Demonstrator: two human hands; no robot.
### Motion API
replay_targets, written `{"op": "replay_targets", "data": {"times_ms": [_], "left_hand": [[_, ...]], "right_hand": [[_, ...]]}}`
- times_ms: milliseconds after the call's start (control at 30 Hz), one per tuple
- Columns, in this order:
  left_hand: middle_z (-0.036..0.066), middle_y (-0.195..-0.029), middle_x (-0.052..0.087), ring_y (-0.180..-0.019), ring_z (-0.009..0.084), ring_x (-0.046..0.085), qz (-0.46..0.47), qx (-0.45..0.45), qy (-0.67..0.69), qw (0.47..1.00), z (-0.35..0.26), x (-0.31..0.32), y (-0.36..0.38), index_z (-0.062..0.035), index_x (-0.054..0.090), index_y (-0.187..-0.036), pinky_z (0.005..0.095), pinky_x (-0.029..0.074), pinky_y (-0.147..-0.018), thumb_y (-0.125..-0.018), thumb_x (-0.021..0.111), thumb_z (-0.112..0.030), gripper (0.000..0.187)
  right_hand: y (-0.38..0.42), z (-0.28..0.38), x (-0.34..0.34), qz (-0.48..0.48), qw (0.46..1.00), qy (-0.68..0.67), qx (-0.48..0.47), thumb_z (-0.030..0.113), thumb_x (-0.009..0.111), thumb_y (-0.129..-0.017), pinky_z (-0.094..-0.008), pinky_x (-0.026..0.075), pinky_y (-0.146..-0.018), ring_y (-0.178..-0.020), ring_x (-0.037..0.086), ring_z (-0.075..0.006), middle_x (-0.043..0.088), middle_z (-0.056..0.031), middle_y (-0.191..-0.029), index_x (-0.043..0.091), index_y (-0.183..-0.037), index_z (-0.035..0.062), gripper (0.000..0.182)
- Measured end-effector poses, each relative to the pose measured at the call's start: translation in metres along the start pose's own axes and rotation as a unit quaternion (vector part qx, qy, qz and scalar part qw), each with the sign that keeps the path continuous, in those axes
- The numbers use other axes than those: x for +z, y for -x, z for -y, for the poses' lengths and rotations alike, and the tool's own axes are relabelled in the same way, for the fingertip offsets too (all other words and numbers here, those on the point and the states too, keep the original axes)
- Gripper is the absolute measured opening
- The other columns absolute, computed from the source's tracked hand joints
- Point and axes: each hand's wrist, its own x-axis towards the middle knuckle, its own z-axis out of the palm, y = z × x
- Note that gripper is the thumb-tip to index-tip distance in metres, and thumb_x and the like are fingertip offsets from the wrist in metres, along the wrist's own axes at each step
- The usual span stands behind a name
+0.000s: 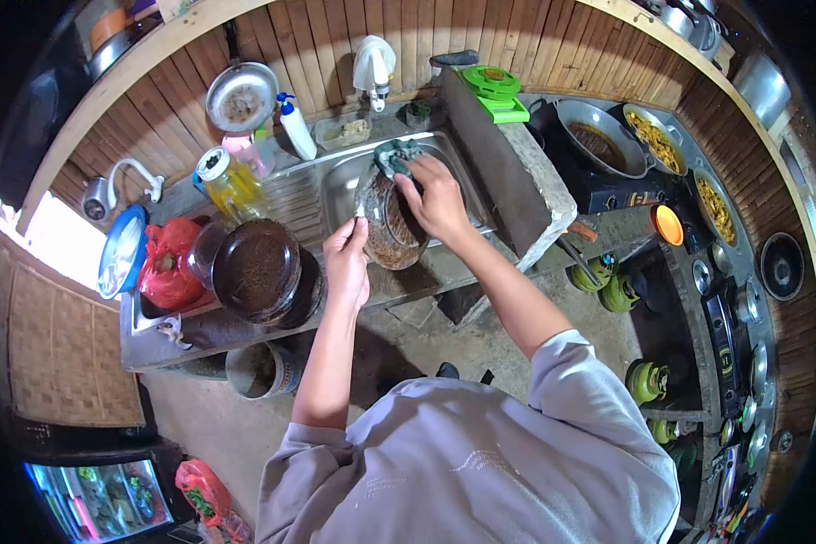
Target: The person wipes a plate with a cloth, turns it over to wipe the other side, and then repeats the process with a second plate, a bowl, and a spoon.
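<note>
Over the sink (331, 186) I hold a round brownish glass plate (381, 227) tilted, its surface streaked with whitish foam. My left hand (347, 263) pinches the plate's lower left edge between thumb and fingers. At its upper part my right hand (435, 195) is closed round a dark green scrubbing pad (396, 156), pressed against the plate. The fingertips on the pad are partly hidden. To the left, a stack of dark brown glass plates (257, 272) sits on the counter's edge.
A yellow-liquid jar (231, 186), a white pump bottle (296, 129) and a red plastic bag (168, 263) stand left of the sink. A concrete partition (512, 163) rises on the right, beyond it a stove with a wok (598, 136). A bucket (258, 370) stands below the counter.
</note>
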Motion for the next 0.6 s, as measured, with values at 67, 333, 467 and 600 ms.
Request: {"op": "replay_targets", "data": {"times_ms": [67, 333, 467, 600], "left_hand": [[-0.008, -0.083, 0.06, -0.054, -0.0003, 0.031, -0.026, 0.016, 0.069, 0.997, 0.017, -0.002, -0.015, -0.003, 0.072, -0.11, 0.0222, 0.022, -0.045, -0.103, 0.066, -0.02, 0.019], [0.003, -0.103, 0.07, -0.094, 0.0136, 0.067, -0.073, 0.012, 0.213, 0.974, 0.028, -0.022, -0.032, -0.0012, 0.069, -0.112, 0.0299, 0.053, -0.083, -0.1, 0.067, -0.014, 0.017], [0.0, -0.104, 0.068, -0.099, 0.0107, 0.063, -0.082, 0.013, 0.196, 0.977, 0.015, -0.021, -0.027, -0.0028, 0.069, -0.11, 0.0309, 0.049, -0.091, -0.098, 0.071, -0.016, 0.018], [-0.001, -0.104, 0.066, -0.101, 0.0098, 0.057, -0.081, 0.012, 0.112, 0.99, 0.022, -0.033, -0.032, -0.0029, 0.07, -0.112, 0.0334, 0.043, -0.095, -0.097, 0.074, -0.019, 0.022]], "right_hand": [[0.008, 0.015, -0.002, -0.007, 0.994, 0.019, -0.103, 0.018, 0.071, -0.089, -0.0502, 0.043, -0.113, -0.125, 0.057, -0.0437, 0.068, -0.0187, -0.116, 0.073, -0.116, 0.0061, 0.03], [0.084, -0.007, -0.001, 0.104, 0.944, 0.083, -0.301, 0.016, 0.076, -0.083, -0.0531, 0.039, -0.119, -0.144, 0.041, -0.0412, 0.056, -0.011, -0.143, 0.071, -0.122, 0.0108, 0.04], [0.088, -0.039, -0.008, 0.076, 0.974, 0.057, -0.204, 0.017, 0.074, -0.088, -0.0508, 0.04, -0.118, -0.143, 0.043, -0.0421, 0.057, -0.014, -0.143, 0.067, -0.131, 0.0108, 0.045], [0.056, -0.049, -0.011, -0.032, 0.997, -0.021, -0.073, 0.017, 0.069, -0.095, -0.0507, 0.042, -0.113, -0.13, 0.055, -0.0456, 0.065, -0.0221, -0.126, 0.064, -0.136, 0.0062, 0.043]]}}
